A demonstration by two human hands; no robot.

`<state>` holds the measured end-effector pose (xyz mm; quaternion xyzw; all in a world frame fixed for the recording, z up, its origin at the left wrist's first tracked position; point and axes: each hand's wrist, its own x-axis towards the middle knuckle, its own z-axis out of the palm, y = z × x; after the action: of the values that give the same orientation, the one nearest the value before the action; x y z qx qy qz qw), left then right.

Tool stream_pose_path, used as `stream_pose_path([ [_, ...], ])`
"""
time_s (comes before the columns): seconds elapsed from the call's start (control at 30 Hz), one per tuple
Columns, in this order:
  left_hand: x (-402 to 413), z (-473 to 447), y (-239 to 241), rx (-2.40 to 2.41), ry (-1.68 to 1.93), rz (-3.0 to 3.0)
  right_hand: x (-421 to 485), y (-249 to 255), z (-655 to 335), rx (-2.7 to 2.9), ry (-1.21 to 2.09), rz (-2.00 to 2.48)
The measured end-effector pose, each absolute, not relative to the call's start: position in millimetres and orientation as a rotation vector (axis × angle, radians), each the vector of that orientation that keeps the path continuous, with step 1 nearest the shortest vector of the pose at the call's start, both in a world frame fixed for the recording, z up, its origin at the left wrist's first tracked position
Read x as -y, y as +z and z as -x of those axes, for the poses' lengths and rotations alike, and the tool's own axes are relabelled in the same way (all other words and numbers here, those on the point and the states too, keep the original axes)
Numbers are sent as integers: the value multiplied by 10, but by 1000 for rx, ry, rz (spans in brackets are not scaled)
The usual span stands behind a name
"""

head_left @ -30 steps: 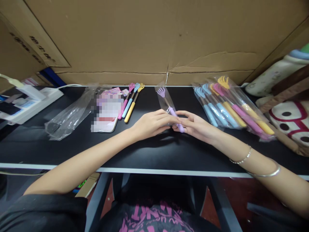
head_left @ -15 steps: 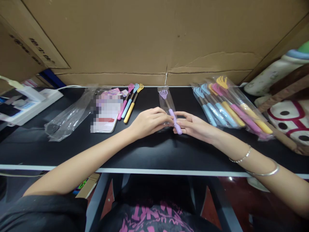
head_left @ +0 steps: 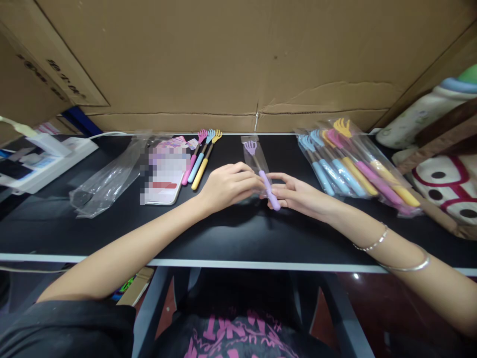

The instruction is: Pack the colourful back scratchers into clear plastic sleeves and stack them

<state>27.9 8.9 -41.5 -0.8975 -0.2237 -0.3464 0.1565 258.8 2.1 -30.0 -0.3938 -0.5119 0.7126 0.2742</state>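
Note:
A purple back scratcher [head_left: 266, 182] with a claw-shaped head lies in a narrow clear plastic bag [head_left: 258, 155] in the middle. The claw points to the back, and the rounded handle end sticks out towards me. My right hand [head_left: 294, 194] grips the lower handle from the right, thumb and fingers closed around it. From the left, my left hand [head_left: 231, 186] pinches the bag beside the handle; its fingertips are partly hidden. Pink [head_left: 190, 168], blue [head_left: 197, 164] and yellow [head_left: 201, 171] back scratchers lie unbagged to the left.
Several bagged back scratchers [head_left: 354, 171] lie at the right on the black table [head_left: 223, 238]. At the left are a phone [head_left: 162, 191], empty plastic bags [head_left: 108, 179] and a power strip [head_left: 55, 161]. Cardboard [head_left: 208, 64] stands behind; a bottle [head_left: 421, 114] leans at the right.
The purple back scratcher's handle end has shifted slightly towards me, and its head a little to the left. My left fingers have moved slightly left; both hands stay at the handle.

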Motion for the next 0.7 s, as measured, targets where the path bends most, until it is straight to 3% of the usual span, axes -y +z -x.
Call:
stream_pose_path([
  [0.7,-77,-273,-414,511,-887,2481,-28,-358,-2604,1416,1887,1071],
])
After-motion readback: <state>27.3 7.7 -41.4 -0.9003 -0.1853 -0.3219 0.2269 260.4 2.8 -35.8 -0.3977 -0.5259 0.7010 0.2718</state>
